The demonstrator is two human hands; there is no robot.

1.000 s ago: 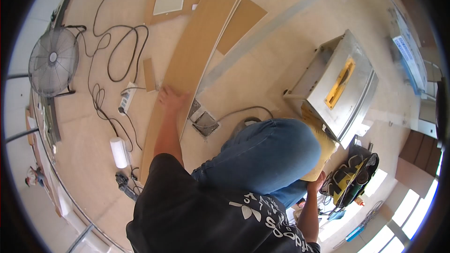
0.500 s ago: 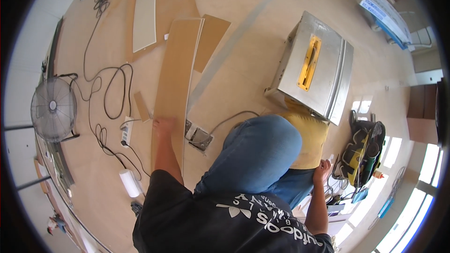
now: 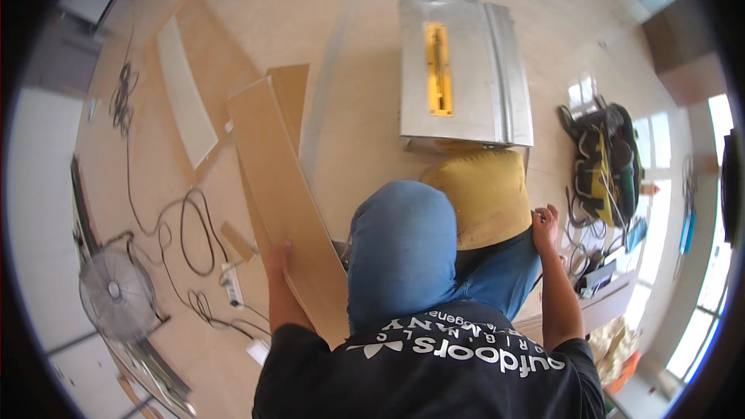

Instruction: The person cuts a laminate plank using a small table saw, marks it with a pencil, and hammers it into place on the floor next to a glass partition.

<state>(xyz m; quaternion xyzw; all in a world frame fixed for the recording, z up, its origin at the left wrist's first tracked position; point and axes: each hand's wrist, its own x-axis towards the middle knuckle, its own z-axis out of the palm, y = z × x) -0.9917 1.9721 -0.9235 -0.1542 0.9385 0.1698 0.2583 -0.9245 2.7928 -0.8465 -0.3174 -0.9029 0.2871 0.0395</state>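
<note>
My left hand is closed on the left long edge of a brown board, its thumb on top and the other fingers hidden underneath. The board slants along the left side of my bent knee. Part of another brown board shows beneath its left edge. My right hand is beside my right thigh, near a yellow cover over that leg. Its fingers are curled around something small and dark that I cannot make out. Ahead stands a table saw with a grey metal top and a yellow blade insert.
At left are a round fan, a power strip and looped black cables. A pale strip lies on a wide brown sheet farther off. An open tool bag sits at right, with cords beside it.
The view has turned, so the saw appears farther left. The board in my left hand has swung to a new slant, uncovering part of another board. My right hand stays beside my thigh.
</note>
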